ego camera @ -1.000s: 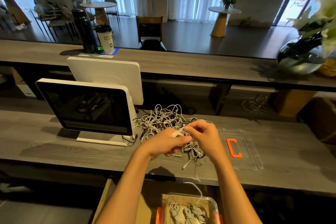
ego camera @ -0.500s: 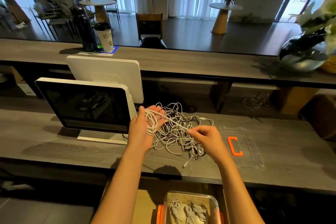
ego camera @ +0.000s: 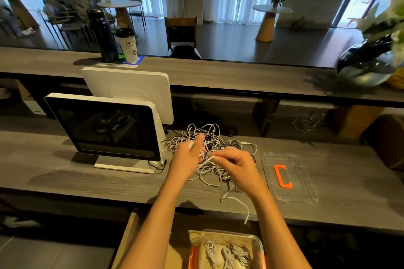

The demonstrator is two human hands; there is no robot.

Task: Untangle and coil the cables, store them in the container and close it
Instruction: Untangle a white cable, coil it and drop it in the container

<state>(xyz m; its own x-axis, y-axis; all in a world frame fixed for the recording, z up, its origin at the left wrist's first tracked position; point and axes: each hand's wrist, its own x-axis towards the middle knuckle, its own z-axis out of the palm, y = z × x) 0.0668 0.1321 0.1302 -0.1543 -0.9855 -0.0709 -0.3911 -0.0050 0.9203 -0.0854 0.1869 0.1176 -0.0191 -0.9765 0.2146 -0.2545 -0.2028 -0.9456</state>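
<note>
**Winding one lead out of the heap, with plenty left to snag**

Fingers of my left hand (ego camera: pixel 187 153) are spread, with white cable looped round them; my right hand (ego camera: pixel 235 162) pinches that same white cable (ego camera: pixel 206 160) between thumb and fingertips, feeding the wrap.

Both hands hover over the tangled heap of white and black cables (ego camera: pixel 209 144) on the grey wood-grain counter (ego camera: pixel 65 172). Taking that heap as my landmark:

- One clear plastic lid with an orange handle (ego camera: pixel 288 176) lies just beside it, on the far side from the screen.
- One clear container with orange clips (ego camera: pixel 229 249) sits nearer me and lower, open, holding what look like three white coils.
- One white-framed screen (ego camera: pixel 102 125) stands close on the other side.

**Risks, as I judge them**

- Pulling the free length hard could tighten knots inside the heap or drag it whole toward the edge.
- A white cable tail (ego camera: pixel 242 205) already hangs off the counter's near edge, and its weight may draw more after it.
- Loops may slip off my spread fingers if tension drops.
</note>
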